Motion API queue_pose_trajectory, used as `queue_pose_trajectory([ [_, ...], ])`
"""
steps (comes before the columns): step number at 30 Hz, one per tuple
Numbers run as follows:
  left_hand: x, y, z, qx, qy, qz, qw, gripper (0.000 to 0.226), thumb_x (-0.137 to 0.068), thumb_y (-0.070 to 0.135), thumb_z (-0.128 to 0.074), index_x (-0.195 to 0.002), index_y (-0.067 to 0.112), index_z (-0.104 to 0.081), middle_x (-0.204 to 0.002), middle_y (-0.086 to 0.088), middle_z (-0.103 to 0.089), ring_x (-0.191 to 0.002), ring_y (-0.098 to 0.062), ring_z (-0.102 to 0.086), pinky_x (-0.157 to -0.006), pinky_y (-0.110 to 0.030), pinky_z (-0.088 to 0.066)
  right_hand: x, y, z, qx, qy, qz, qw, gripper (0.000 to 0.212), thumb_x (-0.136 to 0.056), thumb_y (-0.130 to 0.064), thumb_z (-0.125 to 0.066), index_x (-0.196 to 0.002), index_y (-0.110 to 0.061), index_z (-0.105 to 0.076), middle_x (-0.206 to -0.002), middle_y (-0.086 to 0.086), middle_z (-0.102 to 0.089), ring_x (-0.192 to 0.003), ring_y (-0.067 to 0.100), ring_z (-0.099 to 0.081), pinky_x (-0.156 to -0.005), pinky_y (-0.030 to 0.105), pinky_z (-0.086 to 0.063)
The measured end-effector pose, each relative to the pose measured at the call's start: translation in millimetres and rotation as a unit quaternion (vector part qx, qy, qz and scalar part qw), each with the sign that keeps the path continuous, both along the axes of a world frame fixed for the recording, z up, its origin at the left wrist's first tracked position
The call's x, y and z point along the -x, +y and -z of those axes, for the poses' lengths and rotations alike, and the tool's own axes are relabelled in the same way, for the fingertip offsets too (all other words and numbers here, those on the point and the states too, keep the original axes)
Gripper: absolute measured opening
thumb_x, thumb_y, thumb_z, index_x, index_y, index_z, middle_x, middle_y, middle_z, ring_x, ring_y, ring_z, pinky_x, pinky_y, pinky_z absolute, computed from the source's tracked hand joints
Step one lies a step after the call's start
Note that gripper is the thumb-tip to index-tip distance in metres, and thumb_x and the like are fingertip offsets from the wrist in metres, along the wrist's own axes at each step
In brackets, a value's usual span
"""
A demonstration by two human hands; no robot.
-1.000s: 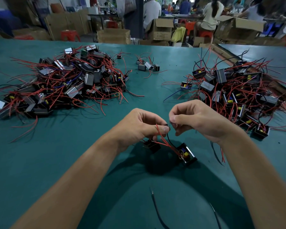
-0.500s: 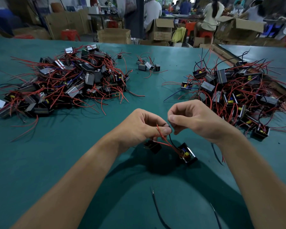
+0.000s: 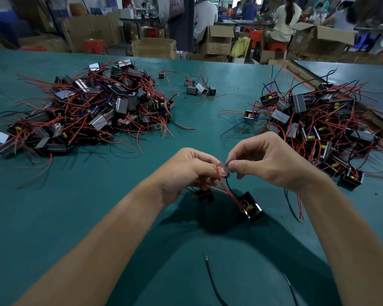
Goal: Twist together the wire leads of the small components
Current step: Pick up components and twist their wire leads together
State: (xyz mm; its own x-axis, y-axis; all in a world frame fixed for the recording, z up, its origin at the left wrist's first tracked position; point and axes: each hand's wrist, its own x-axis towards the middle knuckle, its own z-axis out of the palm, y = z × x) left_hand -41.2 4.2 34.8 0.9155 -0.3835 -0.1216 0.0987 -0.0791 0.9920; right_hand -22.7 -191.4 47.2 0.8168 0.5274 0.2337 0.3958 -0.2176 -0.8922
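Two small black components hang below my hands over the green table [image 3: 97, 206]: a larger one [image 3: 250, 207] with a yellow part inside, and a smaller one [image 3: 205, 194] under my left hand. Red leads [image 3: 224, 186] and a black lead run up from them to my fingertips. My left hand [image 3: 192, 171] pinches the leads between thumb and forefinger. My right hand [image 3: 272, 161] pinches the lead ends right beside it, fingertips of both hands nearly touching. The lead tips are hidden between my fingers.
A big pile of components with red wires [image 3: 86, 111] lies at the left, another pile [image 3: 318, 124] at the right. A few loose components [image 3: 199, 88] sit at the far middle. Two black wire offcuts [image 3: 210, 281] lie near me. Cardboard boxes and seated people are beyond the table.
My hands have stayed in place with small finger movement on the leads. The two components still hang in the same spot.
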Motion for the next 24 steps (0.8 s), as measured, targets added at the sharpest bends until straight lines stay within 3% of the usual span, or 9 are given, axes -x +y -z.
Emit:
queue_pose_trajectory([
  [2,1.4,-0.5,-0.8,-0.006,-0.011,0.009,1.0,0.023,-0.08,-0.001,-0.068,-0.063,0.013,-0.074,-0.076,-0.018,-0.059,-0.059,-0.018,-0.048,-0.058,-0.023,-0.04,-0.4,1.2,0.4,-0.001,0.003,-0.001,1.0,0.009,-0.073,-0.018,-0.074,-0.077,-0.01,-0.072,-0.065,0.001,-0.071,-0.058,0.011,-0.062,-0.059,0.02,-0.054],
  [6,1.6,-0.1,-0.3,-0.003,-0.019,0.013,1.0,0.016,-0.079,-0.003,-0.069,-0.066,0.007,-0.072,-0.063,-0.011,-0.054,-0.045,-0.008,-0.04,-0.044,-0.014,-0.033,-1.0,3.2,1.9,0.005,0.028,0.004,1.0,0.011,-0.075,-0.02,-0.074,-0.076,-0.01,-0.071,-0.064,0.003,-0.067,-0.059,0.018,-0.059,-0.059,0.027,-0.054],
  [8,1.9,-1.2,0.5,-0.003,-0.022,0.013,1.0,0.008,-0.079,-0.004,-0.068,-0.072,0.0,-0.07,-0.052,-0.004,-0.053,-0.043,-0.006,-0.039,-0.043,-0.013,-0.033,-0.1,3.1,2.7,0.022,0.04,0.004,0.999,0.009,-0.082,-0.013,-0.073,-0.073,-0.01,-0.07,-0.062,0.003,-0.064,-0.06,0.019,-0.058,-0.061,0.03,-0.054],
  [11,1.0,-3.1,4.7,-0.027,-0.053,-0.021,0.998,0.015,-0.079,-0.003,-0.071,-0.067,0.005,-0.072,-0.051,-0.004,-0.051,-0.043,-0.007,-0.037,-0.043,-0.016,-0.03,-0.2,5.1,1.5,0.054,0.062,0.009,0.997,0.02,-0.091,-0.001,-0.064,-0.072,-0.007,-0.066,-0.06,0.006,-0.058,-0.059,0.019,-0.054,-0.061,0.029,-0.055],
  [13,1.1,-5.8,8.7,-0.081,-0.131,-0.051,0.987,0.015,-0.08,0.001,-0.073,-0.066,0.008,-0.072,-0.048,-0.002,-0.052,-0.043,-0.006,-0.036,-0.044,-0.018,-0.029,-0.1,10.0,2.0,0.084,0.086,0.029,0.992,0.025,-0.094,0.0,-0.056,-0.069,-0.005,-0.062,-0.058,0.008,-0.052,-0.057,0.019,-0.05,-0.058,0.028,-0.054],
  [16,1.5,-11.5,17.8,-0.179,-0.291,-0.088,0.936,0.012,-0.077,0.014,-0.066,-0.069,0.006,-0.071,-0.054,-0.014,-0.057,-0.049,-0.009,-0.04,-0.047,-0.026,-0.036,-3.1,19.2,4.7,0.092,0.146,0.075,0.982,0.032,-0.095,0.003,-0.045,-0.066,-0.006,-0.054,-0.049,-0.001,-0.044,-0.049,0.016,-0.043,-0.05,0.025,-0.049],
  [18,0.7,-12.2,20.8,-0.205,-0.33,-0.101,0.916,0.015,-0.074,0.017,-0.06,-0.07,0.006,-0.07,-0.055,-0.015,-0.057,-0.05,-0.012,-0.042,-0.048,-0.03,-0.039,-4.8,21.8,6.9,0.081,0.177,0.098,0.976,0.033,-0.094,0.002,-0.046,-0.064,-0.008,-0.054,-0.045,-0.005,-0.042,-0.045,0.015,-0.042,-0.048,0.025,-0.047],
  [20,-1.4,-9.8,21.0,-0.195,-0.309,-0.098,0.926,0.014,-0.075,0.017,-0.062,-0.069,0.007,-0.07,-0.051,-0.007,-0.058,-0.047,-0.009,-0.041,-0.045,-0.028,-0.036,-5.3,21.5,8.4,0.07,0.158,0.112,0.979,0.028,-0.093,-0.001,-0.053,-0.066,-0.007,-0.057,-0.046,-0.003,-0.045,-0.045,0.016,-0.043,-0.05,0.027,-0.047],
  [24,-7.7,-6.1,15.8,-0.103,-0.174,-0.113,0.973,0.018,-0.082,0.001,-0.07,-0.066,0.008,-0.07,-0.042,0.01,-0.045,-0.041,-0.005,-0.033,-0.045,-0.019,-0.028,-4.2,17.6,10.3,0.048,-0.001,0.111,0.993,0.016,-0.088,-0.003,-0.068,-0.073,-0.005,-0.064,-0.053,0.0,-0.056,-0.047,0.015,-0.051,-0.05,0.03,-0.048],
])
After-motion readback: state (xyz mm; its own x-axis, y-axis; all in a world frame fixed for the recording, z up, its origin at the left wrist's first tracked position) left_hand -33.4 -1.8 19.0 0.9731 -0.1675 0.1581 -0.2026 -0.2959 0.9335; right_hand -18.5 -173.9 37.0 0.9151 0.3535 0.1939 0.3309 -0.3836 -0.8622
